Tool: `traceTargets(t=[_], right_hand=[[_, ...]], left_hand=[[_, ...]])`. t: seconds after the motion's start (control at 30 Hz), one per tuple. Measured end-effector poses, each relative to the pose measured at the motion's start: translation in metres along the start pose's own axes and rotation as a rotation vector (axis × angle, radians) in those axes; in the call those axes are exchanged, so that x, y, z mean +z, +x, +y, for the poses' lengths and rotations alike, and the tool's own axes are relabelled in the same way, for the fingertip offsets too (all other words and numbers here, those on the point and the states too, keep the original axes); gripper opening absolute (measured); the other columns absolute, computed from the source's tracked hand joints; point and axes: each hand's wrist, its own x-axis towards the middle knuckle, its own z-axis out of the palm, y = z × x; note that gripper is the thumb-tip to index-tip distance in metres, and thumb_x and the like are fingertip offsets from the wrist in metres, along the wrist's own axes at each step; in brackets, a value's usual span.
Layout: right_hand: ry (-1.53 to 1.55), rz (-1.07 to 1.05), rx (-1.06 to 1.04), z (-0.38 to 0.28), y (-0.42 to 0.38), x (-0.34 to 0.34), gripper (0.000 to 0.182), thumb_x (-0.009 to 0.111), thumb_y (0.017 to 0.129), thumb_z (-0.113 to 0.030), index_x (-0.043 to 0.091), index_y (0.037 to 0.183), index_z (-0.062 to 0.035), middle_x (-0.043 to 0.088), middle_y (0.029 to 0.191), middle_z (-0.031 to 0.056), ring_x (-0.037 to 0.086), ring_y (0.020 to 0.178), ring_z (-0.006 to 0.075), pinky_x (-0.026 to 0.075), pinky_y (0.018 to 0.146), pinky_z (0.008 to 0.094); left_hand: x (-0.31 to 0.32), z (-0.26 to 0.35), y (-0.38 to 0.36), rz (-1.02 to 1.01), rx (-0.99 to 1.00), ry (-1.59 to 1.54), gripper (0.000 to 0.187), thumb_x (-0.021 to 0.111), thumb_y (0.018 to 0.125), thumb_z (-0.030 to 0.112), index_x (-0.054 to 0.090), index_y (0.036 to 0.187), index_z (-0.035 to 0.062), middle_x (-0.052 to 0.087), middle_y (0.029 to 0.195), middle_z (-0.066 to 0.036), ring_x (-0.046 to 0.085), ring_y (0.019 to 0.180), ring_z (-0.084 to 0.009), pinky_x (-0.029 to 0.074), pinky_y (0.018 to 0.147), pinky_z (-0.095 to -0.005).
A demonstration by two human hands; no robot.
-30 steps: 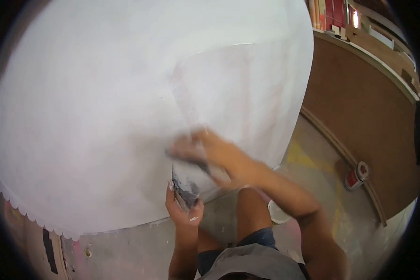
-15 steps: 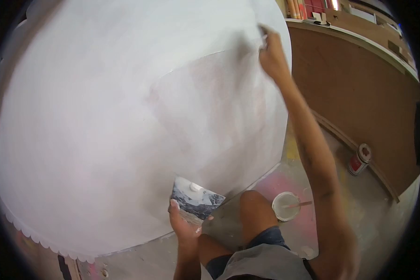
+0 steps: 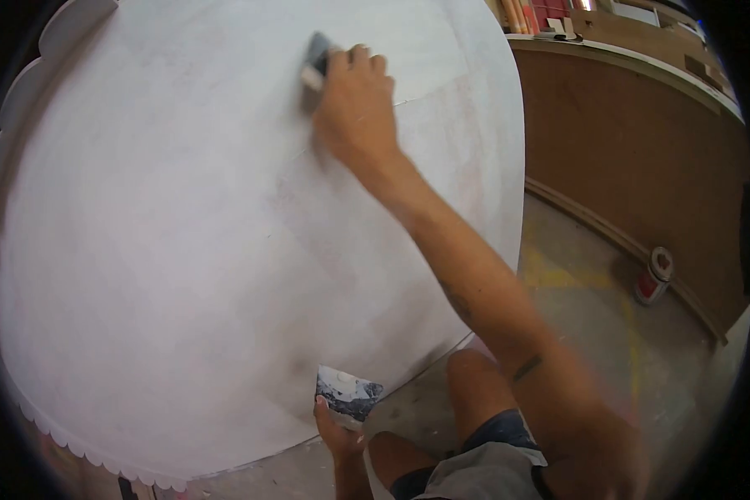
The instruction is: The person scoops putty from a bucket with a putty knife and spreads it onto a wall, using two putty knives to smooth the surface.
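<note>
My right hand [image 3: 360, 108] is closed around a small putty knife [image 3: 319, 53] with a dark, slightly blurred blade. It is up against a large white curved panel [image 3: 167, 208], on its upper part. Pinkish, patchy smears and a thin raised line mark the panel beneath my right arm. Low down near my knees, my left hand [image 3: 339, 429] grips a flat mixing plate [image 3: 348, 393] by its lower edge. White and dark grey smears cover the plate, and a small white dollop sits on it.
A brown board wall [image 3: 625, 125] with a pale top edge curves along the right. A paint can [image 3: 654, 277] with a red and white label stands on the grey floor [image 3: 575, 300] before it. Scalloped trim [image 3: 83, 454] edges the panel's lower left.
My right hand has swept left across the panel with the putty knife. The plate in my left hand is a little lower. The white tub by my knee is now hidden behind my arm.
</note>
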Motion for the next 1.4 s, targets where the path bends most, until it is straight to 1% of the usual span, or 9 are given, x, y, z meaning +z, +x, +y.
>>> traceTargets(t=[0.1, 0.17, 0.4, 0.53, 0.7, 0.8, 0.9, 1.13, 1.4], right_hand=[[0.029, -0.016, -0.074, -0.039, -0.024, 0.004, 0.037, 0.066, 0.077, -0.01, 0.058, 0.109, 0.0062, 0.055, 0.11, 0.0207, 0.052, 0.102, 0.0346, 0.044, 0.084, 0.0446], [0.009, -0.01, -0.196, -0.06, -0.044, 0.009, 0.042, 0.062, 0.08, -0.01, 0.057, 0.117, 0.008, 0.056, 0.116, 0.0215, 0.052, 0.104, 0.0329, 0.043, 0.086, 0.0439], [0.031, -0.107, -0.533, -0.092, -0.11, 0.018, 0.046, 0.059, 0.08, -0.01, 0.054, 0.123, 0.0069, 0.057, 0.117, 0.0214, 0.053, 0.102, 0.0314, 0.045, 0.084, 0.0432], [0.186, -0.507, -0.598, -0.077, -0.131, -0.015, 0.04, 0.06, 0.08, -0.01, 0.057, 0.118, 0.0029, 0.058, 0.114, 0.0196, 0.054, 0.103, 0.0322, 0.045, 0.086, 0.044], [0.206, -0.041, -0.21, 0.074, -0.018, -0.036, 0.032, 0.053, 0.087, -0.011, 0.059, 0.116, 0.0017, 0.062, 0.107, 0.0227, 0.057, 0.102, 0.0384, 0.046, 0.089, 0.047], [-0.049, -0.1, 0.15, 0.189, 0.047, -0.045, 0.038, 0.05, 0.081, -0.012, 0.06, 0.115, 0.0028, 0.063, 0.111, 0.0267, 0.06, 0.104, 0.0426, 0.047, 0.091, 0.0493], [-0.15, -0.184, 0.317, 0.192, 0.066, -0.047, 0.041, 0.05, 0.08, -0.014, 0.06, 0.116, 0.0029, 0.064, 0.109, 0.0262, 0.061, 0.1, 0.0445, 0.046, 0.092, 0.0496], [-0.265, -0.111, 0.088, 0.089, 0.03, -0.027, 0.035, 0.059, 0.077, -0.015, 0.063, 0.111, -0.0063, 0.065, 0.103, 0.0179, 0.065, 0.091, 0.035, 0.045, 0.086, 0.0513], [-0.01, -0.045, -0.19, -0.049, -0.033, -0.009, 0.033, 0.064, 0.075, -0.011, 0.063, 0.105, 0.0037, 0.063, 0.097, 0.0207, 0.062, 0.086, 0.0341, 0.039, 0.09, 0.0528]], left_hand=[[-0.037, -0.021, 0.013, -0.129, 0.187, 0.188, 0.048, 0.054, 0.099, 0.031, 0.039, 0.133, 0.0009, 0.049, 0.119, -0.017, 0.057, 0.108, -0.0268, 0.058, 0.08, -0.0423], [-0.048, -0.031, 0.021, 0.07, 0.117, 0.109, 0.051, 0.051, 0.096, 0.048, 0.05, 0.128, 0.0087, 0.06, 0.114, -0.006, 0.063, 0.099, -0.024, 0.056, 0.067, -0.0412], [0.027, 0.008, -0.013, 0.123, -0.007, 0.045, 0.051, 0.051, 0.095, 0.048, 0.049, 0.126, 0.0081, 0.061, 0.109, -0.007, 0.064, 0.095, -0.0246, 0.056, 0.062, -0.0398], [0.01, 0.002, -0.006, -0.015, 0.009, 0.078, 0.052, 0.05, 0.096, 0.048, 0.048, 0.128, 0.0067, 0.06, 0.111, -0.008, 0.063, 0.097, -0.0251, 0.057, 0.065, -0.0391], [0.019, 0.012, -0.011, -0.109, 0.144, 0.302, 0.051, 0.046, 0.098, 0.048, 0.048, 0.128, 0.0058, 0.06, 0.11, -0.009, 0.062, 0.103, -0.0265, 0.056, 0.079, -0.0413], [0.021, 0.018, -0.008, -0.033, -0.065, 0.12, 0.05, 0.046, 0.098, 0.046, 0.049, 0.128, 0.0055, 0.061, 0.111, -0.01, 0.062, 0.105, -0.0273, 0.055, 0.085, -0.0424], [0.016, 0.018, -0.007, -0.025, -0.098, 0.112, 0.049, 0.046, 0.098, 0.045, 0.05, 0.127, 0.0056, 0.061, 0.114, -0.01, 0.062, 0.105, -0.0273, 0.054, 0.086, -0.0442], [-0.005, 0.005, 0.007, 0.003, -0.106, 0.032, 0.047, 0.046, 0.098, 0.043, 0.051, 0.127, 0.0059, 0.061, 0.115, -0.011, 0.063, 0.104, -0.0295, 0.052, 0.088, -0.0475], [0.011, 0.011, 0.001, -0.009, -0.115, -0.007, 0.049, 0.046, 0.099, 0.044, 0.05, 0.13, 0.0057, 0.06, 0.117, -0.013, 0.062, 0.105, -0.0301, 0.052, 0.089, -0.0466]])
